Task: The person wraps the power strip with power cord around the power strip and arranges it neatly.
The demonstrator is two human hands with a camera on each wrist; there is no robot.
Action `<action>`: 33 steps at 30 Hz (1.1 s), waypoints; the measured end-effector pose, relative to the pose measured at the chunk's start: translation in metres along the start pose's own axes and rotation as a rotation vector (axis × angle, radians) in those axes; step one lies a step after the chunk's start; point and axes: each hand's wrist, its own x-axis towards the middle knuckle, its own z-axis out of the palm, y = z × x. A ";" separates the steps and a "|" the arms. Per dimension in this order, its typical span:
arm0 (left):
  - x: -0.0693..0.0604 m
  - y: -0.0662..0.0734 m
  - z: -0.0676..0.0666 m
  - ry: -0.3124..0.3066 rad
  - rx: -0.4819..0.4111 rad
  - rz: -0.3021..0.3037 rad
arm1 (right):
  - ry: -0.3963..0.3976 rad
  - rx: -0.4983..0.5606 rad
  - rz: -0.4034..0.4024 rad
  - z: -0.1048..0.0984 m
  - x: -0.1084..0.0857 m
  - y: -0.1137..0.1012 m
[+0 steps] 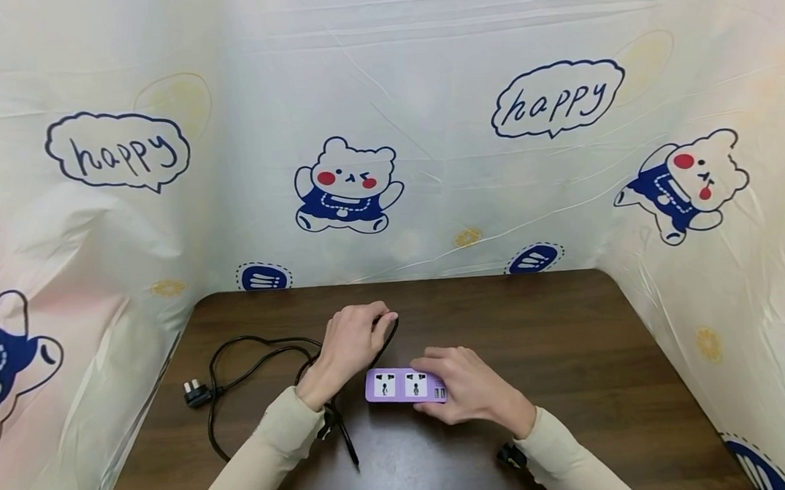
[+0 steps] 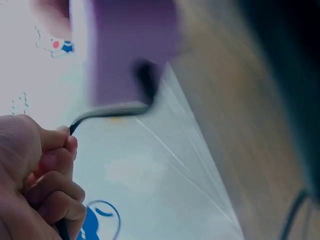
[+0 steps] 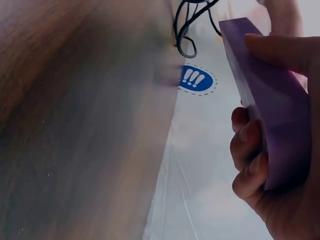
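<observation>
Head view | power strip (image 1: 400,386): long axis left-right | right hand (image 1: 470,389): nearer, clasps strip's right end | left hand (image 1: 353,339): curled round black cable (image 2: 112,112), off strip's far-left corner

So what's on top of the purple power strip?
Two white sockets and some small slots show on the purple power strip. The right hand covers its right end, so anything there can't be seen.
</observation>
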 end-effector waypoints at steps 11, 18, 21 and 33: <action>-0.013 0.033 -0.007 0.047 -0.021 0.117 | 0.006 0.102 0.138 0.008 0.006 0.009; -0.026 0.043 -0.001 0.099 -0.010 0.205 | 0.069 0.126 0.192 0.006 0.007 0.009; -0.031 0.045 0.002 0.134 -0.008 0.229 | 0.113 0.135 0.217 0.004 0.008 0.009; -0.048 0.049 0.009 0.250 -0.163 0.268 | 0.267 0.278 0.320 -0.011 0.009 0.004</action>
